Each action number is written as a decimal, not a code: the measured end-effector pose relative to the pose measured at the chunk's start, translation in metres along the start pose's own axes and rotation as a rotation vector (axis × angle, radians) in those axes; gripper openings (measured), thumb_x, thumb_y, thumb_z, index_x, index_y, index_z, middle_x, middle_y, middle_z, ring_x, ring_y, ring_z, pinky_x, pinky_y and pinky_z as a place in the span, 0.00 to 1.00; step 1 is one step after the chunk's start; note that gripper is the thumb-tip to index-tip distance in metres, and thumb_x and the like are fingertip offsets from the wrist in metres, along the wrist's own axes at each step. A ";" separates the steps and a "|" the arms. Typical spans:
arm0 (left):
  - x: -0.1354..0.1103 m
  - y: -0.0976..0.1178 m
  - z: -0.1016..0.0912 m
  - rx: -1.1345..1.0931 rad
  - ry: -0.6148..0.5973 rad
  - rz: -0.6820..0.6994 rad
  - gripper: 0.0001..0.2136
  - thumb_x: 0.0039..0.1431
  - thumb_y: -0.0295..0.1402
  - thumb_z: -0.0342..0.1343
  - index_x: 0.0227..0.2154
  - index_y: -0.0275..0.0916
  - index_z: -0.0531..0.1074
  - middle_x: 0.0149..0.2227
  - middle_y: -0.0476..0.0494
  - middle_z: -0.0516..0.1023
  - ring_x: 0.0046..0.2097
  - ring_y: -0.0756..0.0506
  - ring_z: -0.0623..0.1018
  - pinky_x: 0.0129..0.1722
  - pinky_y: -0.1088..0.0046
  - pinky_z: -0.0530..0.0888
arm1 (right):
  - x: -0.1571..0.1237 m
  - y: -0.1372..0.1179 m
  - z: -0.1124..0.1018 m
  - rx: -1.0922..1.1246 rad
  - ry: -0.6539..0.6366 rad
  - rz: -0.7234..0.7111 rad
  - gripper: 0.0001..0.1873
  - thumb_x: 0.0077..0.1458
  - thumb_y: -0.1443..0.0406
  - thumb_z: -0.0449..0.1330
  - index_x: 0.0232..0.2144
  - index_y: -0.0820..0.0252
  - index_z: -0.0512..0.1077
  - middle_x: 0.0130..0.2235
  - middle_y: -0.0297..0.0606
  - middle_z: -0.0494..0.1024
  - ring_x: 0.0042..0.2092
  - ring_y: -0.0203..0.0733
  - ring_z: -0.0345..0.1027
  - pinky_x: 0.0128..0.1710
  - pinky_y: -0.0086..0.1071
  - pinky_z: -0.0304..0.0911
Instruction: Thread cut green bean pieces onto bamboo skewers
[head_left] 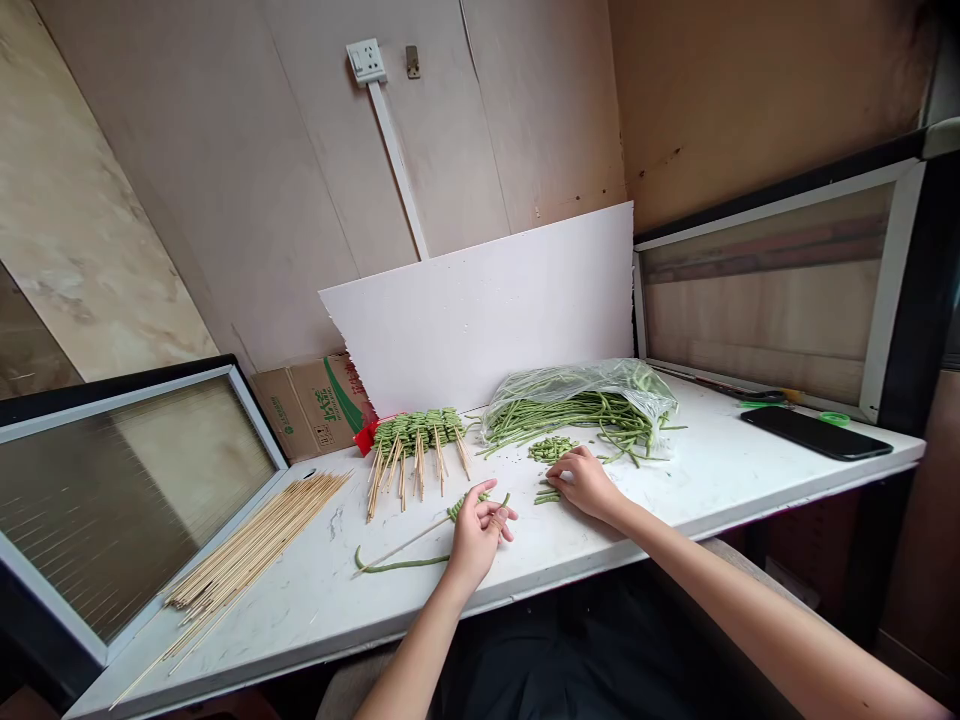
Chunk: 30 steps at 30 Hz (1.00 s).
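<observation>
My left hand (480, 528) is closed around a bamboo skewer (409, 541) that has green bean pieces (459, 507) threaded near its far end. A long green bean (405, 566) also passes through this hand, its tip showing by the fingers and its tail curling on the table. My right hand (586, 482) has its fingertips pinched together on the tabletop, at some short cut bean pieces (547, 496); its fingers partly hide what is between them. Just beyond lies a small pile of chopped beans (553, 449).
Finished bean skewers (418, 435) are stacked at the back, sticks toward me. Bare skewers (255, 540) lie left. Behind my right hand is a plastic bag of long beans (577, 405). A black phone (810, 432) lies right. A white board (487, 320) and cardboard box (311, 405) stand behind.
</observation>
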<state>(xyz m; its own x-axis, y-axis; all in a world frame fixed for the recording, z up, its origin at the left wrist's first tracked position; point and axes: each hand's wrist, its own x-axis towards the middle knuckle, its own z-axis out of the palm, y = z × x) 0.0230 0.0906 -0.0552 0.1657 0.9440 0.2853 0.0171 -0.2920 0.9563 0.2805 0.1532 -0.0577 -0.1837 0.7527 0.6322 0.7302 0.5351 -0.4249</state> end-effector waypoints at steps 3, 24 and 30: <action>0.000 0.001 0.001 0.002 -0.003 -0.012 0.31 0.60 0.49 0.65 0.58 0.35 0.66 0.37 0.38 0.84 0.26 0.52 0.77 0.26 0.77 0.70 | 0.000 0.003 0.002 -0.042 0.003 -0.032 0.12 0.62 0.62 0.61 0.30 0.56 0.83 0.34 0.45 0.83 0.43 0.56 0.69 0.44 0.47 0.67; 0.003 0.001 0.005 -0.123 -0.006 -0.051 0.27 0.61 0.39 0.67 0.60 0.37 0.69 0.39 0.34 0.85 0.32 0.42 0.85 0.30 0.70 0.76 | -0.011 -0.075 0.014 0.091 -0.048 -0.491 0.18 0.67 0.71 0.52 0.50 0.51 0.78 0.44 0.46 0.79 0.46 0.54 0.69 0.45 0.51 0.70; 0.008 -0.003 0.008 -0.078 0.015 -0.027 0.22 0.59 0.39 0.68 0.53 0.35 0.75 0.37 0.37 0.84 0.31 0.43 0.84 0.35 0.67 0.80 | -0.004 -0.076 0.016 0.178 0.000 -0.376 0.13 0.69 0.68 0.52 0.41 0.53 0.78 0.38 0.44 0.78 0.43 0.53 0.68 0.42 0.48 0.68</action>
<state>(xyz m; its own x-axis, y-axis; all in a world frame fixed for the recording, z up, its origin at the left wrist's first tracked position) 0.0318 0.0976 -0.0565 0.1516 0.9536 0.2599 -0.0556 -0.2543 0.9655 0.2157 0.1154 -0.0383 -0.4160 0.4917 0.7649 0.4870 0.8309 -0.2692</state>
